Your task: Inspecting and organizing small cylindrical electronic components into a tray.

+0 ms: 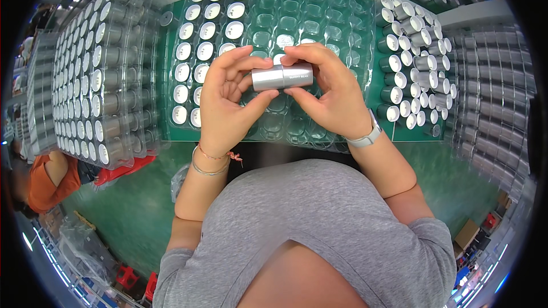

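Observation:
Between my two hands lies a silver cylindrical container [268, 79], held sideways over a clear plastic tray [342, 28]. A seam runs round its middle, and small print marks its right half. My left hand [231, 88] pinches the left end between thumb and fingertips. On the right half, the thumb and fingers of my right hand [328, 82] are closed. The tray's left columns hold several upright silver cups with white tops [207, 28]; its middle and right pockets show bare green through them.
Stacked trays of silver cylinders [108, 80] rise at the left. Loose silver cups with white openings [419, 63] crowd the green table right of the tray. More stacked trays [491, 85] stand at far right. A person in orange [51, 179] is at the left.

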Demonstrator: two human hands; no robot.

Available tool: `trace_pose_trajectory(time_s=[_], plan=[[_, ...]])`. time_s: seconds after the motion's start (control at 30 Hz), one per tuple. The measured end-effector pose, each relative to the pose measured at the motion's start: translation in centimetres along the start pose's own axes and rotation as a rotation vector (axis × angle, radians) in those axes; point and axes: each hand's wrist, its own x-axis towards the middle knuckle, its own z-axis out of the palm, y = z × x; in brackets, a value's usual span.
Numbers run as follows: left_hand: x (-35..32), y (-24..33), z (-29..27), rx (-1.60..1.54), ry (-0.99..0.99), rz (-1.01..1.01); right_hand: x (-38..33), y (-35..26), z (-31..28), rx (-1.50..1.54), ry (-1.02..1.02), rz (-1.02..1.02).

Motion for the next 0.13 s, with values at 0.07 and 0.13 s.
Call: trace_pose_trajectory(time_s=[0.07, 0.13], plan=[[-0.05, -0.03, -0.07, 0.006, -0.002, 0.003, 0.0, 0.03, 0.0, -0.006, -0.004, -0.007], [-0.04, -0.09, -0.11, 0.007, -0.008, 0.01, -0.05, 0.16, 0.05, 0.017, -0.005, -0.008]])
